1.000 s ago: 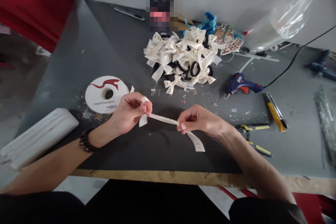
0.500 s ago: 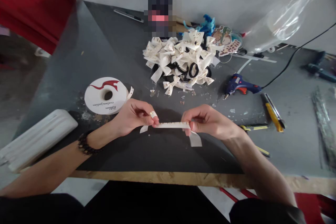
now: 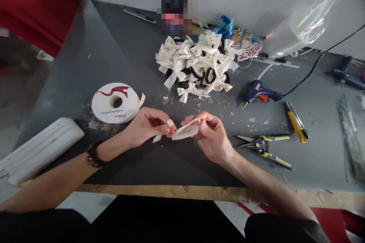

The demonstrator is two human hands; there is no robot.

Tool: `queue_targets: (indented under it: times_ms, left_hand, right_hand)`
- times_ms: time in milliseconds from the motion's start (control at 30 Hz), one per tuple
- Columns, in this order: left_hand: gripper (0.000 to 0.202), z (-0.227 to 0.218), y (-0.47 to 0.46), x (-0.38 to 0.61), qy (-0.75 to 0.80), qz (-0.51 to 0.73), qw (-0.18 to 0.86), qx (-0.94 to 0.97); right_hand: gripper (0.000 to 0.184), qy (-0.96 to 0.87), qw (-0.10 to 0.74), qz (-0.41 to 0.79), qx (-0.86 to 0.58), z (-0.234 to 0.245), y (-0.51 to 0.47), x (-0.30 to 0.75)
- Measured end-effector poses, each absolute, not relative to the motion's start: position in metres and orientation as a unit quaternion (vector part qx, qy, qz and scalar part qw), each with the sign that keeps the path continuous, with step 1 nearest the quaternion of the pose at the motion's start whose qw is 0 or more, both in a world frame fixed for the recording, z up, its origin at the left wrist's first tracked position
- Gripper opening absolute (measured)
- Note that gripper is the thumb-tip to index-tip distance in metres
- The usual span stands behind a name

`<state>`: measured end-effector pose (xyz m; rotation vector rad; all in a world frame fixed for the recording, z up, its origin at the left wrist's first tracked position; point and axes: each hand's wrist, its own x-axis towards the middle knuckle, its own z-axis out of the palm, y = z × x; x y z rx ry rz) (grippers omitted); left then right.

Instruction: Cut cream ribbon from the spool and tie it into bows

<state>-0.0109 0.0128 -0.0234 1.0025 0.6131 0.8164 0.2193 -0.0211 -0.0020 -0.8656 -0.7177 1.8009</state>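
Note:
A white ribbon (image 3: 186, 132) is stretched between my two hands over the dark tabletop, folded back on itself in a loop. My left hand (image 3: 149, 124) pinches it between thumb and fingertips, and a short tail hangs below. At the loop's other end, my right hand (image 3: 212, 134) is closed on the ribbon. Beyond my hands lies a heap of white ribbon bows (image 3: 196, 59) with black elastic bands among them. Left of my left hand is a white ribbon spool (image 3: 104, 102) with a red emblem, its loose end sticking out on the right.
Right of my hands lie snips (image 3: 262, 146) with yellow-black handles, a yellow utility knife (image 3: 296, 121) and a blue glue gun (image 3: 261, 92) with a black cord. A long white object (image 3: 45, 150) is at the left, and clear plastic wrap (image 3: 310, 22) stands at the back right.
My right hand has moved left and slightly up, turning the ribbon from a straight stretch into a folded loop. The snips now show fully. My left hand stays nearly in place.

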Motion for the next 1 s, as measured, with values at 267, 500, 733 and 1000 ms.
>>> queue_targets:
  times_ms: [267,500,733,1000]
  left_hand:
    - [0.004,-0.027,0.008,-0.010,0.277,0.412,0.724,0.480]
    - [0.013,-0.020,0.002,-0.004,0.319,0.396,0.698,0.503]
    - [0.022,-0.013,-0.003,-0.008,0.298,0.292,0.718,0.557]
    - [0.036,-0.020,-0.008,-0.005,0.258,0.315,0.730,0.550]
  right_hand:
    - [0.020,-0.332,0.485,0.725,-0.358,-0.008,-0.022,0.212]
    - [0.010,-0.328,0.478,0.702,-0.414,-0.019,-0.029,0.206]
    - [0.019,-0.365,0.477,0.675,-0.429,-0.017,-0.031,0.209]
    - [0.022,-0.410,0.443,0.661,-0.446,-0.011,-0.036,0.208]
